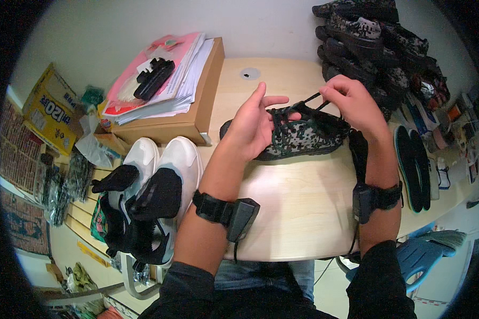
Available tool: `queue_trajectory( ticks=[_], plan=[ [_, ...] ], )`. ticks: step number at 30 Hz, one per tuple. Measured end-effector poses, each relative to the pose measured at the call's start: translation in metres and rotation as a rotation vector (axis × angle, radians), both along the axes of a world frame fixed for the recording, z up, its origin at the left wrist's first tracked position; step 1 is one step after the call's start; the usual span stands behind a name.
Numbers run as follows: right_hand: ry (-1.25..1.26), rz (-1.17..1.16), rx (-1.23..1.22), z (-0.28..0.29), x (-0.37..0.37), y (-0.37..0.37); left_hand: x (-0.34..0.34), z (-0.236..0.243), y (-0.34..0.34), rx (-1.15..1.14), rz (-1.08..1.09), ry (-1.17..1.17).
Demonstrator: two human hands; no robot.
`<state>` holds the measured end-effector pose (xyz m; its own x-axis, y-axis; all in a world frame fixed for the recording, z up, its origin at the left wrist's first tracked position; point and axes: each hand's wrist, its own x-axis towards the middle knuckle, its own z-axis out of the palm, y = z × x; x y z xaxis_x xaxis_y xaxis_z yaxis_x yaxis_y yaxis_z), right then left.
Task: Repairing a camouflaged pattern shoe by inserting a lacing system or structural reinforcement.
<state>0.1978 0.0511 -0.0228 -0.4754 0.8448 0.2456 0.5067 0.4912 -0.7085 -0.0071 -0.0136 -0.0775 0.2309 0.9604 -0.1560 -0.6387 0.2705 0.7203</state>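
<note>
A dark camouflage-patterned shoe (308, 139) lies on the light wooden table, its toe pointing left. A black shoelace (314, 98) rises taut from its lacing up to my right hand (352, 101), which pinches it between thumb and fingertips above the shoe's opening. On the lacing's left side is my left hand (247, 123), palm turned up, thumb and forefinger stretched apart. Its other fingertips reach in at the laces, and the frame shows no lace clearly held there. Dark straps with small black boxes circle both forearms.
Several camouflage shoes (356, 40) are piled at the back right. Dark insoles (410, 165) lie at the right. A cardboard box (213, 80) bearing papers (183, 101) stands at the back left. White-and-black shoes (182, 151) stand left of my left arm. A blue stool (418, 258) is below right.
</note>
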Motion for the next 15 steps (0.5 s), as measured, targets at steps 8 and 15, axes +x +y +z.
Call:
queue_trajectory(
  ticks=[8, 15],
  plan=[
    [0.142, 0.523, -0.453, 0.04, 0.01, -0.041, -0.001, 0.003, -0.004, -0.021, 0.077, 0.0],
    [0.113, 0.72, -0.434, 0.049, 0.023, -0.051, 0.003, 0.002, 0.0, 0.071, 0.123, 0.067]
  ],
)
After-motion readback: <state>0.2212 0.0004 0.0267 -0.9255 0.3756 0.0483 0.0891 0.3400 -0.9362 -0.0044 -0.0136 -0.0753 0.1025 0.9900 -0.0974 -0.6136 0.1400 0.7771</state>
